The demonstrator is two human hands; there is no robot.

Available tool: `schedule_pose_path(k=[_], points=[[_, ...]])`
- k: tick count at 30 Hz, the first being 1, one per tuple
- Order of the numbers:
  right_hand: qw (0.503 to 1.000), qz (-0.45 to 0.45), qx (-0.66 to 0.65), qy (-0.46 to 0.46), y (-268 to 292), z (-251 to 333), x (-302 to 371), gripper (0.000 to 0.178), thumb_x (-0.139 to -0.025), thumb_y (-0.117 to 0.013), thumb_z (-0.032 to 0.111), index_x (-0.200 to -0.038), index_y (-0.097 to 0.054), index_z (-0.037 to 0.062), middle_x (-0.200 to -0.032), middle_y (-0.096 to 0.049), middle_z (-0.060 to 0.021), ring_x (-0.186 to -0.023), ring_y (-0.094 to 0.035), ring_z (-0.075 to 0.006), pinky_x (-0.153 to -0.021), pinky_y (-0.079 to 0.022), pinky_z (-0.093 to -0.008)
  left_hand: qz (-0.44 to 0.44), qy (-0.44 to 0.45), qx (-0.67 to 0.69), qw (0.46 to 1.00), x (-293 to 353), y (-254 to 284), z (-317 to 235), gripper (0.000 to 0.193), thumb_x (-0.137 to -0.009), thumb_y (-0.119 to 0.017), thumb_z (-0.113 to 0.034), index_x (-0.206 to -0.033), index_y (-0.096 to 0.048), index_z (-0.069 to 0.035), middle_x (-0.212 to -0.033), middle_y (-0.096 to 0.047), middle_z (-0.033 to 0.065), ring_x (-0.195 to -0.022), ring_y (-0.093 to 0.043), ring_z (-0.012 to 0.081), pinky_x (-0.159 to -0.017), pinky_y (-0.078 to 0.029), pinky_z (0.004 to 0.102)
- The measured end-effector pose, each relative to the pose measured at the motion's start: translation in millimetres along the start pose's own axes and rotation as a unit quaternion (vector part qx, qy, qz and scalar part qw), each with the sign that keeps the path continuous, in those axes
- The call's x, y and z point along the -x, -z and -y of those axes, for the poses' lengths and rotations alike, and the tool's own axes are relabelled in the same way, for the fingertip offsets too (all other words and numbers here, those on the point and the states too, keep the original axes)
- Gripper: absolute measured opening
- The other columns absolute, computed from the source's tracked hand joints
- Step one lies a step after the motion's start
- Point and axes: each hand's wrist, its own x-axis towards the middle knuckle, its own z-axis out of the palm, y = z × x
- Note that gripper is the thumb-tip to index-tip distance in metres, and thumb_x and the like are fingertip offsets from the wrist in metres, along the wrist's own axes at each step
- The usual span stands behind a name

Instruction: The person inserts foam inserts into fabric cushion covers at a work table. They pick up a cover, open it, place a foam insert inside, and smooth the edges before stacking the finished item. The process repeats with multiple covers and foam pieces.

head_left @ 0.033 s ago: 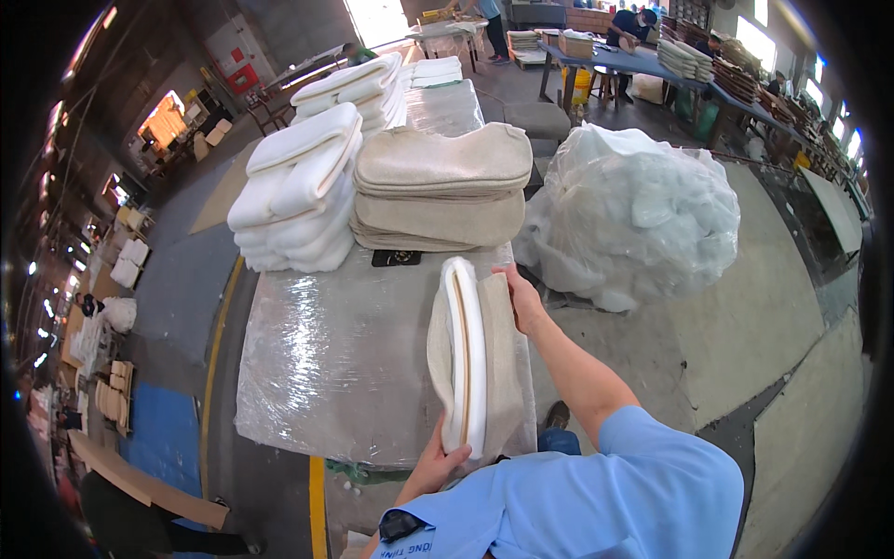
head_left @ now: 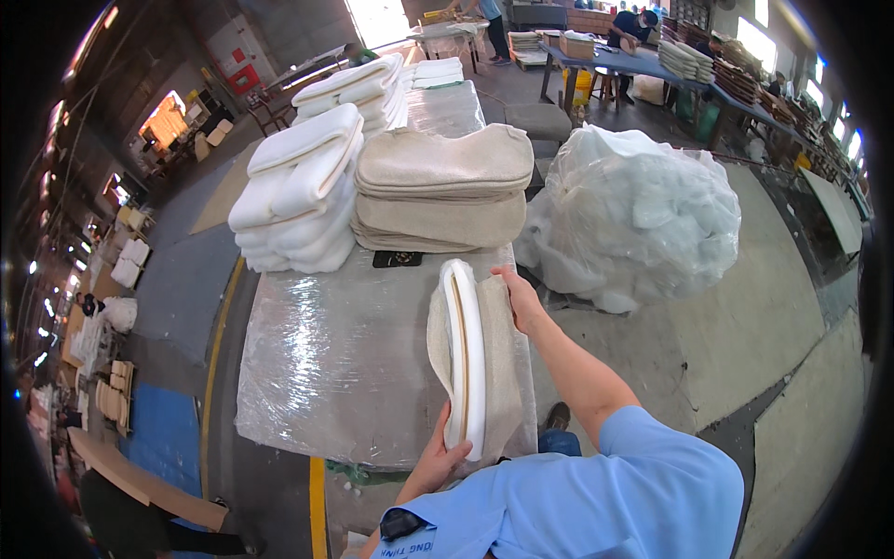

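Note:
Upright on edge over the near right part of the table stands a long white foam pad (head_left: 477,373), folded around a thin brown board (head_left: 458,354). A beige fabric cover (head_left: 500,363) spreads along both sides of the pad. My left hand (head_left: 436,461) grips the near end, thumb on the white pad and fingers against the left side of the cover. At the far right corner of the cover, my right hand (head_left: 520,296) pinches the fabric edge. Just beyond lies a stack of beige fabric covers (head_left: 442,177), with a pile of folded white pads (head_left: 293,186) to its left.
Plastic film covers the table (head_left: 326,373). A small black card (head_left: 398,259) lies before the beige stack. To the right bulges a large clear bag of white stuffing (head_left: 643,214). Farther back, a person (head_left: 633,33) works at a blue table (head_left: 643,63).

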Motion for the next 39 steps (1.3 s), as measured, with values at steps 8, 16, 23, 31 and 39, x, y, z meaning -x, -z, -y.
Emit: schedule_pose_path(k=[8,16,23,31,39], points=[[0.966,-0.035,0.24,0.091,-36.1,24.1,-55.8,0.053,-0.104,-0.069,0.04,-0.145,-0.063,0.0076,-0.14,-0.066,-0.01,-0.123,-0.061,-0.0202,-0.105,-0.048,-0.0381,0.036,-0.11,-0.049,0.992,-85.9,-12.3,-37.2,0.093,-0.1,-0.064,-0.008,-0.173,-0.007,-0.009,-0.177,-0.019,0.0148,-0.161,-0.025,0.0249,-0.128,-0.024,0.0362],[0.882,-0.029,0.334,0.331,-32.0,0.2,-44.8,0.029,-0.098,-0.072,0.024,-0.112,-0.077,-0.0016,-0.115,-0.079,-0.0115,-0.1,-0.072,-0.0198,-0.091,-0.053,-0.0331,-0.119,-0.151,0.016,0.981,-158.2,-56.4,-33.3,0.076,-0.104,-0.06,-0.01,-0.168,-0.021,-0.002,-0.164,-0.042,0.0173,-0.146,-0.047,0.0247,-0.121,-0.037,0.0366],[0.818,-0.054,0.357,0.448,-18.8,2.2,-16.0,0.015,-0.093,-0.074,0.009,-0.086,-0.07,-0.0036,-0.116,-0.079,-0.0163,-0.115,-0.075,-0.0313,-0.091,-0.057,-0.0341,-0.206,-0.219,0.057,0.952,-250.6,-41.9,-52.0,0.042,-0.106,-0.06,-0.02,-0.141,-0.06,0.003,-0.13,-0.069,0.0137,-0.12,-0.063,0.0212,-0.105,-0.048,0.0344],[0.896,-0.038,0.3,0.324,-6.3,21.2,-32.7,0.023,-0.102,-0.066,0.017,-0.092,-0.075,-0.0018,-0.096,-0.077,-0.0097,-0.087,-0.069,-0.0176,-0.079,-0.055,-0.0335,-0.252,-0.097,-0.034,0.962,-315.5,-7.1,-81.9,0.028,-0.106,-0.062,-0.022,-0.098,-0.072,0.003,-0.08,-0.067,0.002,-0.076,-0.055,0.0089,-0.07,-0.048,0.0326],[0.828,0.14,0.533,-0.107,-38.8,118.4,-98.0,0.038,-0.094,-0.077,0.036,-0.11,-0.08,0.0013,-0.091,-0.075,-0.0075,-0.082,-0.064,-0.0129,-0.072,-0.053,-0.0335,-0.33,-0.19,-0.247,0.891,-310.2,-22.6,-107.3,0.026,-0.106,-0.059,-0.021,-0.102,-0.069,0.002,-0.083,-0.068,0.0151,-0.075,-0.061,0.022,-0.075,-0.05,0.0396]])
